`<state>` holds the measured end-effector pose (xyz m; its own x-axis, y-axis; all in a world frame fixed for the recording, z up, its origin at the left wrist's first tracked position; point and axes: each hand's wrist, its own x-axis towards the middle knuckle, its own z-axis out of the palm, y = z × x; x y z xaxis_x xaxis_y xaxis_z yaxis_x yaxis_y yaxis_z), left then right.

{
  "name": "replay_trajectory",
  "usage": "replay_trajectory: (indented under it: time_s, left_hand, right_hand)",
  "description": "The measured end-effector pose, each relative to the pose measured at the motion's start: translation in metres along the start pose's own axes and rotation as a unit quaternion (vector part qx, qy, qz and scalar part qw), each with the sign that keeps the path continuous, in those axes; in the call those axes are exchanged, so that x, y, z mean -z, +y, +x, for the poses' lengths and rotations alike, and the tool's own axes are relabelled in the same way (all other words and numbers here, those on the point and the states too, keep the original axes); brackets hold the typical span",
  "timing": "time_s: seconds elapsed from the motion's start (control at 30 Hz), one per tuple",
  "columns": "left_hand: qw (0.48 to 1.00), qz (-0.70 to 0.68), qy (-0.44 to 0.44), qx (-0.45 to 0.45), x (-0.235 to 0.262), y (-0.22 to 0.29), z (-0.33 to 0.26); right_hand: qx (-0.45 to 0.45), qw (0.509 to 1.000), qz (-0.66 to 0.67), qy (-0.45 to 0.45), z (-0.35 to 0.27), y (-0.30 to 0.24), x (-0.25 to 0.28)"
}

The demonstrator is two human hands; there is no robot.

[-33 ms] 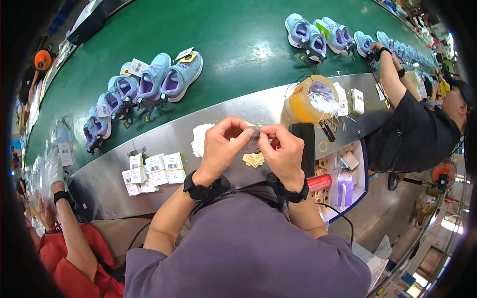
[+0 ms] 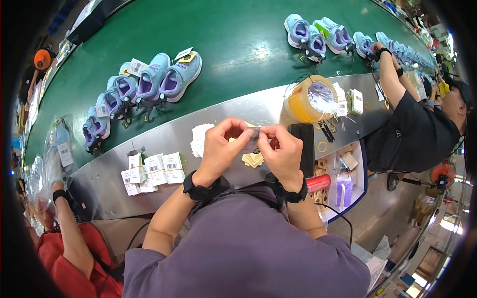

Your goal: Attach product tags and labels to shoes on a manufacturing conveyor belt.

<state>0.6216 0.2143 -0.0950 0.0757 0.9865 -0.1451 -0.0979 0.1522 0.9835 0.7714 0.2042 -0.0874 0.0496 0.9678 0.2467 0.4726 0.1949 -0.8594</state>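
Green belt – lilac-and-blue shoes; yellow tub; tags seemingly tan.

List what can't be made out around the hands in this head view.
- Small clear tag: pinched between left hand and right hand; fingers cover its ends, markings too small.
- Tan card stack: partly behind right hand.
- Black phone: lower left hidden by right hand.

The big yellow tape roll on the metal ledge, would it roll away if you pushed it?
Probably not: the yellow tape roll lies flat on its side on the metal ledge, so a push would likely slide it. It looks thick and wide, so it may feel fairly heavy. Stood on its edge, it could roll toward the green conveyor belt.
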Motion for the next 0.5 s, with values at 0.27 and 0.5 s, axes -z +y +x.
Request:
replay_trajectory:
  time_s: [0.27,0.5]
  left_hand:
    - [0.920,0.256,-0.012,-0.297,-0.034,0.025,0.004]
    - [0.740,0.442,-0.087,-0.499,-0.085,0.126,0.009]
  right_hand:
    - [-0.048,0.996,0.040,-0.069,0.009,-0.008,0.043]
    - [-0.246,0.888,0.321,-0.218,0.051,-0.047,0.137]
